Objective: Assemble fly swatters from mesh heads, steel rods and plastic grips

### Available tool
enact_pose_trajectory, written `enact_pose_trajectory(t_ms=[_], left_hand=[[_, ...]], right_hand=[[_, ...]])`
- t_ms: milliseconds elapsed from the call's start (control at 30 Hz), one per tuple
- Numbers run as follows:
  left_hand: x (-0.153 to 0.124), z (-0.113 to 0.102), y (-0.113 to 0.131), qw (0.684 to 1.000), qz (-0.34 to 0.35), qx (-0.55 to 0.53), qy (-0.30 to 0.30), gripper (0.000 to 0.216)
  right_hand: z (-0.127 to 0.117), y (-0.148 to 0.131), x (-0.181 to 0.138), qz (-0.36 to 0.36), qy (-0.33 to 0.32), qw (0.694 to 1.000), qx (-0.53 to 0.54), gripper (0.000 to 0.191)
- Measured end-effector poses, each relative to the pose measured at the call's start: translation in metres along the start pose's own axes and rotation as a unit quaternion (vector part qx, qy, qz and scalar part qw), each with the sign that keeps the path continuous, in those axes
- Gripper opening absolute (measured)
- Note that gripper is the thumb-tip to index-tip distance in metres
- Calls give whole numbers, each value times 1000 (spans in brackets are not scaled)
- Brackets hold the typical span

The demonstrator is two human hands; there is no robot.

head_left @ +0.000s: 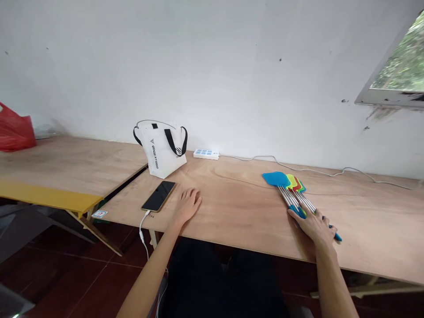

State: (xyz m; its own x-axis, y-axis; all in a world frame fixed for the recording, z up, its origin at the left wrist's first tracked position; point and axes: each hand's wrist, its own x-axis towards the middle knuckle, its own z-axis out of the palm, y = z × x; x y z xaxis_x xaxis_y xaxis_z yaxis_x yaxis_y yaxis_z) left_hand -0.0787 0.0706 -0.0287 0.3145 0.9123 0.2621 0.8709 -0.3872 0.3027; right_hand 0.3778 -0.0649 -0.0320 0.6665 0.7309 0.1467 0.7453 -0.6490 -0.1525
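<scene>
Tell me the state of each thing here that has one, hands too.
Multicoloured swatters with silvery shafts, stacked flat, heads slightly fanned
Bare right hand, draped over the swatters, grip unclear
Bare left hand, palm down, empty
Black rectangular phone, face up, screen dark, plugged into a white cable
White bag with black straps, standing
White rectangular power strip, lying flat, power status unclear
Red plastic bag, set down, contents not visible

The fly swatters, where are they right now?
In the head view, the fly swatters lie together on the right side of the wooden table, with the right hand over their handles.
</scene>
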Motion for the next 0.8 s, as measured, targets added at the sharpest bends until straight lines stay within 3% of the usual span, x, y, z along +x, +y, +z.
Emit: enact_pose_trajectory(t_ms=[233, 600, 800], left_hand=[[0, 1, 0, 1000, 0, 0, 4, 45], [-1, -1, 3, 1000, 8, -8, 13, 45], [0, 0, 2, 1000, 4, -15, 18, 44]], right_hand=[[1, 0, 1, -1, 13, 1000, -4, 77], [5, 3, 4, 12, 15, 1000, 7, 89], [7, 4, 5, -2, 20, 1000, -6, 86]])
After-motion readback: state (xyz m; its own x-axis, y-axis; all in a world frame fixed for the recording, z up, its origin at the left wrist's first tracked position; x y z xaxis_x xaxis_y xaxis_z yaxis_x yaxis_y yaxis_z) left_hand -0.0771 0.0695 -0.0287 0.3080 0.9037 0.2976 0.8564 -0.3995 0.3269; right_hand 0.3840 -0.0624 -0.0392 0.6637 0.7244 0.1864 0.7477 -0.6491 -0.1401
